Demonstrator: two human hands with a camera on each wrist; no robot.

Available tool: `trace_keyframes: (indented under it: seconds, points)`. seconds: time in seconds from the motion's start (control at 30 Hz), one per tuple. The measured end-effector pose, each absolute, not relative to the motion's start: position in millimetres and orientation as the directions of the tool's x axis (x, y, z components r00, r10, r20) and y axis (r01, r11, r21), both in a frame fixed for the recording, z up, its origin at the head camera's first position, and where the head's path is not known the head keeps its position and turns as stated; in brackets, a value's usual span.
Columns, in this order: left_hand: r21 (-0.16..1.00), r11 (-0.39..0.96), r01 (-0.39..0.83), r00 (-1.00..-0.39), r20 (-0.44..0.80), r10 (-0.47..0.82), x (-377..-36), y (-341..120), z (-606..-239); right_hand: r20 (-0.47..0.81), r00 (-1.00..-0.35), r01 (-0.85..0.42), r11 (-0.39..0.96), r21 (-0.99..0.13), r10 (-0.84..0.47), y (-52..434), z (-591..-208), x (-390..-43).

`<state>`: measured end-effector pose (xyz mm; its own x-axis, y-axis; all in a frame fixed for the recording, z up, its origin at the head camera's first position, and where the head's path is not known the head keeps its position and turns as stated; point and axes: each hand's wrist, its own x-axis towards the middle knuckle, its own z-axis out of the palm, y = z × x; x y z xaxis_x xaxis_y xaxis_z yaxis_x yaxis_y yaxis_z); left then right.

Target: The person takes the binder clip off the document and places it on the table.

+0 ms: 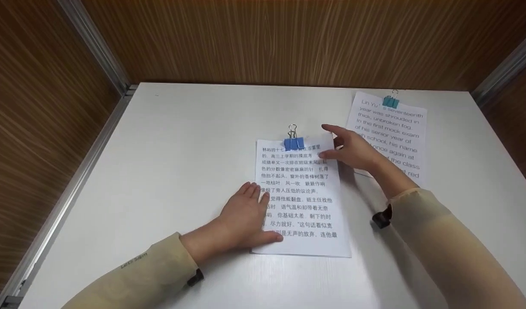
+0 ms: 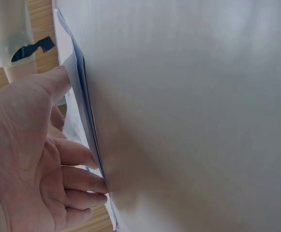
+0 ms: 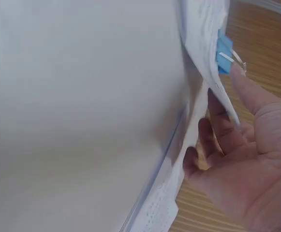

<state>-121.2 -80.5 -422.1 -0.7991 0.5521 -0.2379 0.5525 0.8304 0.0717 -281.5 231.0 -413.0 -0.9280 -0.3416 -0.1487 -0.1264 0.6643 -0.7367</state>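
Note:
A stack of white sheets (image 1: 299,180) printed with Chinese text lies in the middle, a blue binder clip (image 1: 294,143) at its top edge. My left hand (image 1: 242,216) rests across the stack's left edge, fingers fairly straight and thumb spread over the lower lines. In the left wrist view the sheet edges (image 2: 84,104) look slightly parted beside the thumb. My right hand (image 1: 351,150) holds the stack near its upper right corner, thumb on the printed face and fingers at the edge. The right wrist view shows the corner (image 3: 213,72) bent up between thumb and fingers.
Farther right lies a second stack (image 1: 389,133) with English text under a teal binder clip (image 1: 390,101), partly covered by my right hand and wrist. The white table (image 1: 168,141) is bounded by wood-grain panels (image 1: 288,43) at the back and sides.

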Motion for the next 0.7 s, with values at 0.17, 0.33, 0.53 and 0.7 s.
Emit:
trace_keyframes:
  seconds: [0.17,0.33,0.53,0.7]
  points:
    - [0.068,0.83,0.553,-0.801,-0.232,0.552,-120.7,-80.4,-423.8,-0.153,-0.913,-0.108,0.586,-0.803,-0.378,233.2,-411.0,-266.5]
    - [0.068,0.83,0.553,-0.802,-0.225,0.553,-119.7,-81.0,-425.9,-0.165,-0.883,-0.085,0.496,-0.864,-0.44,234.9,-413.1,-254.8]
    - [0.063,0.826,0.56,-0.8,-0.217,0.559,-119.9,-82.3,-428.1,-0.147,-0.881,-0.055,0.407,-0.912,-0.449,234.2,-417.4,-252.8]
    - [0.063,0.827,0.558,-0.799,-0.23,0.556,-121.1,-80.2,-427.8,-0.146,-0.89,-0.068,0.443,-0.894,-0.432,237.8,-421.1,-255.8]
